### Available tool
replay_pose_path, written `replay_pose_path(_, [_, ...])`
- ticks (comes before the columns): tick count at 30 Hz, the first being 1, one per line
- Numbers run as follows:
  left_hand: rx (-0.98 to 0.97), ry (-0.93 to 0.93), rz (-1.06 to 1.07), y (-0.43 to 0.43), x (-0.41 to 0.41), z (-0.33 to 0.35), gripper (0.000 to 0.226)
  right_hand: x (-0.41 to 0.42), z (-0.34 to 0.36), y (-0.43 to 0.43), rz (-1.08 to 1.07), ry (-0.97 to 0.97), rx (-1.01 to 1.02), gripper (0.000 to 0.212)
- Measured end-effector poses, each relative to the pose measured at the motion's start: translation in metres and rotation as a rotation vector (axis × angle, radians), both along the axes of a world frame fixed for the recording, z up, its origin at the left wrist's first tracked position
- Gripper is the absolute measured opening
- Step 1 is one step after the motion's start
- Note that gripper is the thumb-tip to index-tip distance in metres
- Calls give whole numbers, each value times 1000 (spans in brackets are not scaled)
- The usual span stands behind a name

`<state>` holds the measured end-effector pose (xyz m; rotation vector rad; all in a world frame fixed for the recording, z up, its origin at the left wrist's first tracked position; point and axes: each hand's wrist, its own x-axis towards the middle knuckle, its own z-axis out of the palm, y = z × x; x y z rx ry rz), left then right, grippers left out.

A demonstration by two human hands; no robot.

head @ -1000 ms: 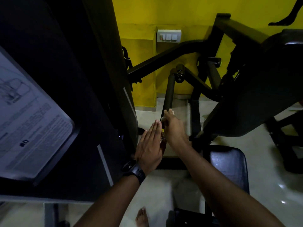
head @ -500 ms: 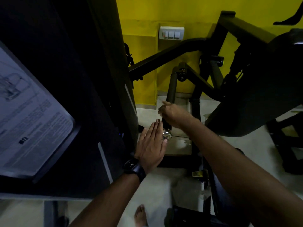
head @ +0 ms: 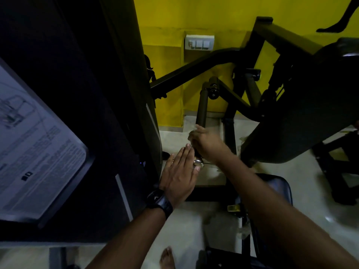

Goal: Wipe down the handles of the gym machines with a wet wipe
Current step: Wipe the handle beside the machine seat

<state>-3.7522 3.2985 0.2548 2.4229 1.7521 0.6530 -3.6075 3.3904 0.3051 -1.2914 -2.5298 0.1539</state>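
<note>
Black padded handle (head: 202, 105) slants downward and ends in a shiny chrome cap (head: 199, 163). Right hand (head: 208, 143) is wrapped around the lower part of it, fingers curled (a pale scrap (head: 192, 133) pokes out by the fingertips, too blurry to say if it's the wipe). Left hand (head: 180, 171) is flat, fingers straight and together, lying against the cap. Black watch (head: 160, 199) on that wrist, yellow wall (head: 165, 20) behind, instruction placard (head: 35, 152) off to the left.

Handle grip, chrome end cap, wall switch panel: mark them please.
handle grip (head: 202, 107), head view, middle of the black tube.
chrome end cap (head: 199, 163), head view, shiny face.
switch panel (head: 199, 42), head view, centre.
</note>
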Motion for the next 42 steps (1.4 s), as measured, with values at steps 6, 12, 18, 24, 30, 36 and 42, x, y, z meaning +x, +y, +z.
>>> replay_pose_path(6, [-47, 27, -37, 4, -5, 1, 66, -28, -21, -24, -642, 680, -292, 32])
replay_pose_path(12, [-97, -20, -92, 10, -5, -1, 67, -30, -20, 13, -1004, 1278, -762, 34])
replay_pose_path(18, [-52, -9, -146, 15, -10, -1, 66, -39, -15, -2, -786, 700, -356, 12])
replay_pose_path(24, [9, -54, -198, 20, -13, -3, 61, -21, -3, 12, -496, 198, -298, 56])
replay_pose_path(30, [57, -72, -218, 22, -13, -3, 64, -33, -5, -25, -774, 878, -371, 34])
replay_pose_path(36, [37, -92, -225, 22, -15, 1, 64, -33, -14, -5, -800, 451, -186, 36])
replay_pose_path(42, [35, -91, -235, 27, -19, 0, 58, -32, -10, -7, -580, 299, -279, 47])
